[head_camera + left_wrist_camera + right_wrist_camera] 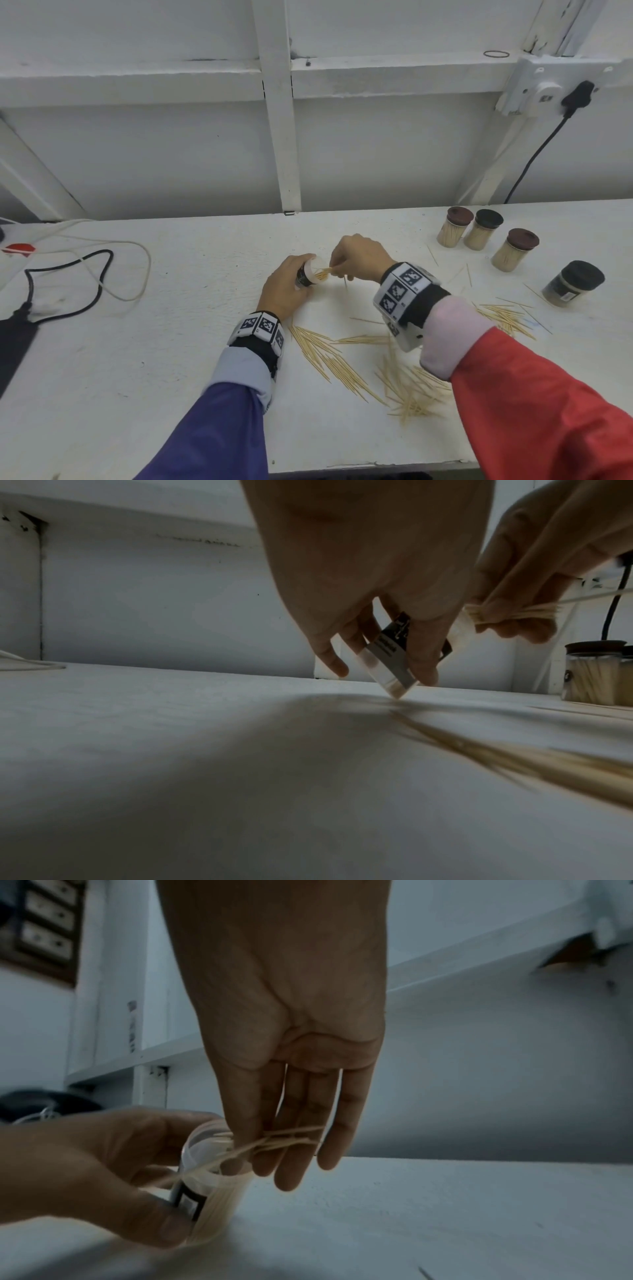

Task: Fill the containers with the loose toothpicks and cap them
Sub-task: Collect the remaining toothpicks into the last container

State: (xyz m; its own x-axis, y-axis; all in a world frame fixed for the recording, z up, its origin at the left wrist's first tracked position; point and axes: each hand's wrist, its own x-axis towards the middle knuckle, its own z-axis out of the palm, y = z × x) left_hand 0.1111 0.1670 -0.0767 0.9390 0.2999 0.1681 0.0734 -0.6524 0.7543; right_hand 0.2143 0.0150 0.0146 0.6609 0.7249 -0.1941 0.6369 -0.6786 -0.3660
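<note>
My left hand grips a small clear toothpick container with a dark label, tilted with its open mouth toward the right; its bottom edge touches the table. In the left wrist view the container shows between my fingers. My right hand pinches a small bunch of toothpicks whose tips enter the container mouth. Loose toothpicks lie scattered on the white table below both wrists, with another pile to the right.
Three capped, filled containers stand at the back right, and a dark-capped one sits nearer the right edge. A black face mask and white cable lie at the left. A wall rises behind the table.
</note>
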